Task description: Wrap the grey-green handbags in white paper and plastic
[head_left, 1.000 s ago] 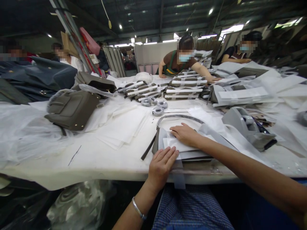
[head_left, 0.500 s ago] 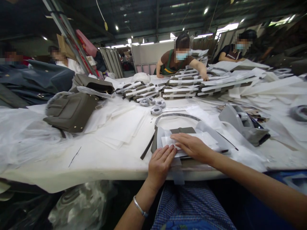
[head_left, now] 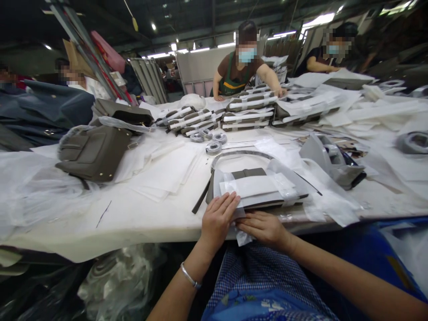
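Observation:
In front of me a dark grey-brown handbag [head_left: 248, 173] lies flat at the table's near edge, partly covered by white paper [head_left: 254, 186] and clear plastic. Its strap [head_left: 245, 154] arches away behind it. My left hand [head_left: 220, 217] rests palm down on the wrapping at the bag's near left corner, fingers stretched out. Lower down, at the bag's near edge, my right hand [head_left: 265, 228] has its fingers closed on a translucent strip [head_left: 244, 238], whose end hangs over the table edge. The right thumb is hidden.
Grey bag [head_left: 96, 151] stands at left beside loose white sheets [head_left: 167, 171]. Several wrapped bags [head_left: 247, 116] are stacked at the back, with wrapped rolls [head_left: 214, 147] before them. A co-worker [head_left: 244, 67] reaches over the stack. Another bag [head_left: 334, 162] lies at right.
My right hand has moved from the top of the bag down to its near edge, onto the hanging strip. My left hand stays on the wrapping. The view has shifted slightly.

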Demonstrator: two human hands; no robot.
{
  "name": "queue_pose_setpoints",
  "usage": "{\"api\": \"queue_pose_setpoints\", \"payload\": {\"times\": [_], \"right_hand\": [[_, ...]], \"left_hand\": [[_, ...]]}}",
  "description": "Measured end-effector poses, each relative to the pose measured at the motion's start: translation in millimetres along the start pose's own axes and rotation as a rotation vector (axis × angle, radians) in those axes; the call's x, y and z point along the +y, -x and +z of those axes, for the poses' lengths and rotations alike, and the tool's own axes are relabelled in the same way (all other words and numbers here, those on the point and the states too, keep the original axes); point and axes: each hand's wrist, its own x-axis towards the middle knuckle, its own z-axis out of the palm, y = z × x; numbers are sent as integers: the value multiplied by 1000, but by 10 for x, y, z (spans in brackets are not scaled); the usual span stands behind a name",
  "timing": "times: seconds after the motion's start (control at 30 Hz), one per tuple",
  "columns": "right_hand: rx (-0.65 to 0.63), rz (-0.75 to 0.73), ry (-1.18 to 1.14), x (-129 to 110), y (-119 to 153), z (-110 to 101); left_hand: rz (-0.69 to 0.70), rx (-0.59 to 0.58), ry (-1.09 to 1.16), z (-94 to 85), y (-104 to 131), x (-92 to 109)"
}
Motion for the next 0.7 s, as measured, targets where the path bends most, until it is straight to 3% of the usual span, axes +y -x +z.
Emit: {"api": "queue_pose_setpoints", "payload": {"times": [0.37,0.5,0.7], "right_hand": [[63,150,-117,-513,171,-52],[87,153,-116,-526,92,-169],[107,117,-125,-381,-234,-442]], "left_hand": [[-6,4,-65,28,-11,37],[-3,-8,-89,33,0,30],[19,-15,-140,44,7,27]]}}
